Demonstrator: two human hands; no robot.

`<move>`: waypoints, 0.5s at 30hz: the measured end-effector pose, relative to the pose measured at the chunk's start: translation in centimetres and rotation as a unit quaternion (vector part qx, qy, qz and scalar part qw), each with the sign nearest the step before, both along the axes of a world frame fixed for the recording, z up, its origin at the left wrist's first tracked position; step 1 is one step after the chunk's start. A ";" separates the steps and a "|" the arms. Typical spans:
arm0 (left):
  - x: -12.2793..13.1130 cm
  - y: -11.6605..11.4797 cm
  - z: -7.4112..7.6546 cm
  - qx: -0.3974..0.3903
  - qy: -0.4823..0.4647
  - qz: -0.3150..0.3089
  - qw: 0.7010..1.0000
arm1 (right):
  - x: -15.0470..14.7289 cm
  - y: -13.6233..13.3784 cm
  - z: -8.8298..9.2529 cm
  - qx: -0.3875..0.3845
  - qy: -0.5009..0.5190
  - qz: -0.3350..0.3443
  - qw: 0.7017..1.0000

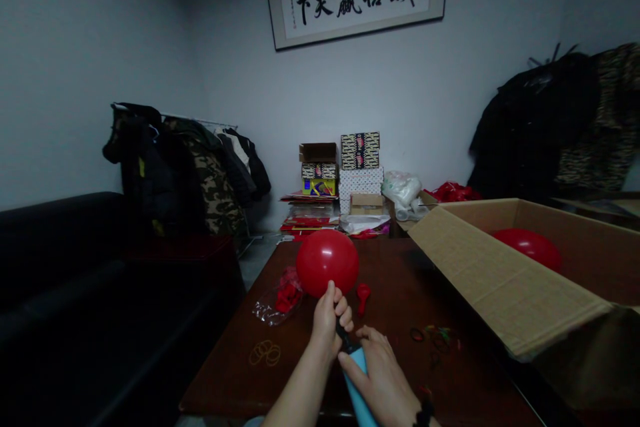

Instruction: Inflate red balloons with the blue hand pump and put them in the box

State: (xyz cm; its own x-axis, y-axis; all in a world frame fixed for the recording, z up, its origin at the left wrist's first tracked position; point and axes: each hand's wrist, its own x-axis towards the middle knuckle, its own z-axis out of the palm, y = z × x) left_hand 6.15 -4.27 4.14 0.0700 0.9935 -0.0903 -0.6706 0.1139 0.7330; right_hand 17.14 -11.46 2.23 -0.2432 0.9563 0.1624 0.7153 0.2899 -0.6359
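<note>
A round, inflated red balloon (327, 261) stands above the table, its lower end at my left hand (329, 317). That hand is closed around the balloon's neck, where the black nozzle of a hand pump meets it. The pump has a light blue body (359, 392), and my right hand (383, 370) is wrapped around its upper part. Just right of the balloon lies a limp red balloon (363, 295). To its left is a clear plastic bag of red balloons (287, 295). The balloon's neck is hidden by my left fingers.
Rubber bands (265, 352) lie on the brown table (225, 380); small coloured bands (437, 337) lie to the right. An open cardboard box (500, 280) holds another inflated red balloon (530, 247). Stacked boxes (360, 150) stand behind the table, and a black sofa (65, 280) is at left.
</note>
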 end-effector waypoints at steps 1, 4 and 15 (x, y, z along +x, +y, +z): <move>-0.1 0.0 0.1 0.001 0.003 0.000 1.000 | -0.1 0.0 -0.2 -0.002 -0.006 0.001 1.000; -0.4 0.2 0.2 -0.002 0.004 -0.002 1.000 | -0.4 -0.2 -0.7 -0.002 -0.026 -0.005 1.000; -3.0 1.9 1.0 0.007 -0.004 0.038 0.999 | 0.0 -1.3 -3.7 -0.028 -0.062 0.022 0.997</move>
State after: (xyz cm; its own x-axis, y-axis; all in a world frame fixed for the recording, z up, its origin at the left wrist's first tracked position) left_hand 3.18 -2.35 5.10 -0.0047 0.9971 -0.0765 -0.6825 0.0527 0.7290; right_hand 17.17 -12.74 -1.46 -0.3010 0.9507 0.0746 0.7769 0.2898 -0.5589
